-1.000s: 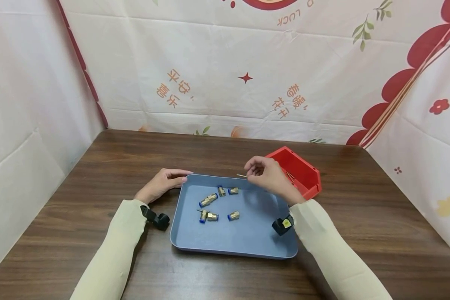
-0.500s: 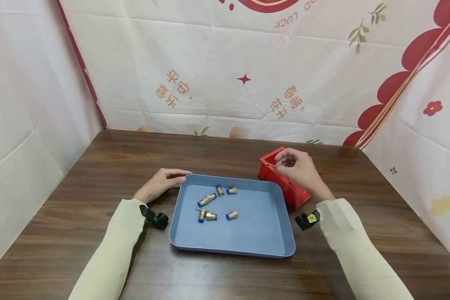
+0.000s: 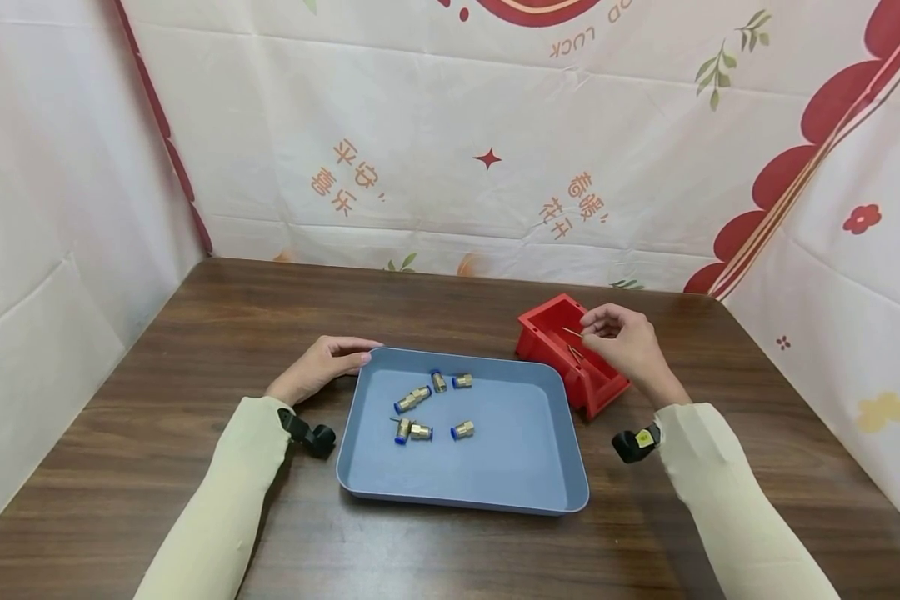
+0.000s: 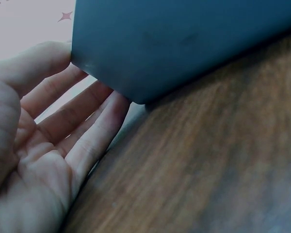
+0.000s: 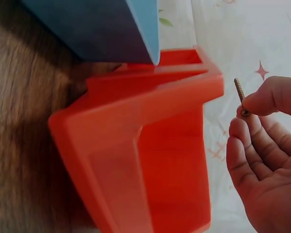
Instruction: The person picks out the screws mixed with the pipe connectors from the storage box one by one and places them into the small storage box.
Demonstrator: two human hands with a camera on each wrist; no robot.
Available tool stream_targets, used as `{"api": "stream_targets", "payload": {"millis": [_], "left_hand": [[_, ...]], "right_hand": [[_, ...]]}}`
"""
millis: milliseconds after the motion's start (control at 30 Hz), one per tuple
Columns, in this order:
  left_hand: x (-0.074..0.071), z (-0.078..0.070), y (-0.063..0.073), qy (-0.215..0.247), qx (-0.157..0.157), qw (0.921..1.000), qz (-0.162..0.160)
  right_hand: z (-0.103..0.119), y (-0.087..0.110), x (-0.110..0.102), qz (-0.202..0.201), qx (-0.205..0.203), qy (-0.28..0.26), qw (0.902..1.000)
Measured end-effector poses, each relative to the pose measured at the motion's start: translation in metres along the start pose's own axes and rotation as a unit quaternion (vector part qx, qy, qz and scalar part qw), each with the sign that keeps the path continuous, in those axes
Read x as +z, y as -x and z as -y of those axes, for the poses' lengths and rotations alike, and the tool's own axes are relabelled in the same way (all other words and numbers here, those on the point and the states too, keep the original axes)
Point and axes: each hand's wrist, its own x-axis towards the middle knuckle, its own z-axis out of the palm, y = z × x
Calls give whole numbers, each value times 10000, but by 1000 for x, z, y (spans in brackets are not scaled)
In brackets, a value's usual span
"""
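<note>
Between thumb and fingertips, my right hand point(image 3: 624, 340) pinches a brass-coloured screw point(image 5: 239, 90), its threaded shank pointing up in the right wrist view. The hand is above the right side of a red plastic bin point(image 3: 537, 332). More thin screws point(image 3: 574, 353) lie inside the bin. My left hand point(image 3: 326, 367) rests against the far left corner of a blue-grey tray point(image 3: 510, 467). Its thumb and extended fingers touch the corner, and some fingertips are hidden behind it. Brass push-in fittings point(image 3: 462, 431) with blue collars are spread in the tray's left and middle part.
The bin stands close against the tray's far right corner. A wooden table point(image 3: 300, 292) carries both. Printed white cloth point(image 3: 435, 167) hangs behind the table and at its sides. A thin pin-like piece point(image 3: 395, 419) lies by the fittings.
My right hand has moved right with the screw, from above the tray's far edge to over the red bin. The left hand keeps its place at the tray corner.
</note>
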Motion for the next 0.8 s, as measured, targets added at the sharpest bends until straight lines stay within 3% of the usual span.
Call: {"api": "stream_targets", "payload": {"millis": [800], "left_hand": [[-1,-1,0,-63,-56,10000,-9]], "right_hand": [[-13,1,0,108,202,110,9997]]}}
